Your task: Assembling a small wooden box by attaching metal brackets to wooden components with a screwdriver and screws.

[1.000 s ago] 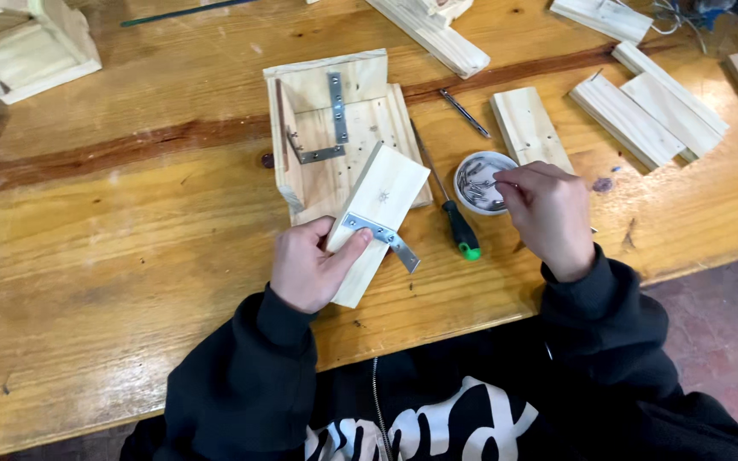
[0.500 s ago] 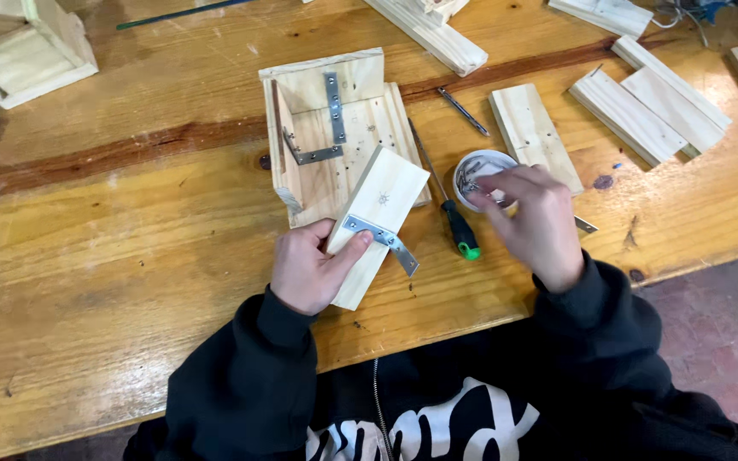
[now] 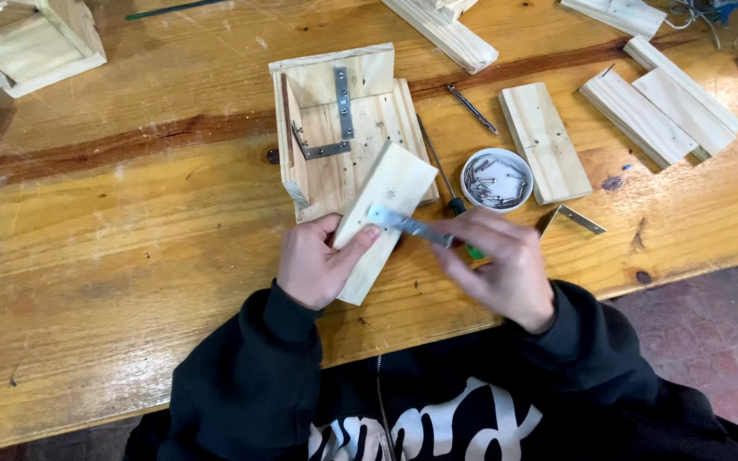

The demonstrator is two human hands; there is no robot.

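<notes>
**Bracket Meets Board at the Bench Edge**

Left hand (image 3: 318, 260) clamped around the small pine board (image 3: 383, 218), thumb on top, fingers wrapped under the lower-left edge, keeping the piece tilted and steady above the workbench (image 3: 130, 256). Right hand (image 3: 497, 265) pinched narrow on the flat metal bracket (image 3: 407, 224), fingertips closed over its right end so the left end lies flat on the board's face, at about the board's centre. Held low and close to the body, likely for control while lining the strip up square.

At twelve o'clock from the board, touching its far end: a partly built wooden corner assembly (image 3: 343, 128), already carrying an L-shaped bracket (image 3: 326, 141) inside its angle. At two o'clock, a small white dish of screws (image 3: 495, 179), parked within easy reach of the right hand. Between dish and assembly, a screwdriver (image 3: 440, 171), its green handle mostly hidden under the right hand. At three o'clock, just past the right hand's knuckles, a spare angle bracket (image 3: 576, 219) lying loose. Further out at one and two o'clock, cut wooden blocks (image 3: 544, 141) spread apart.
</notes>
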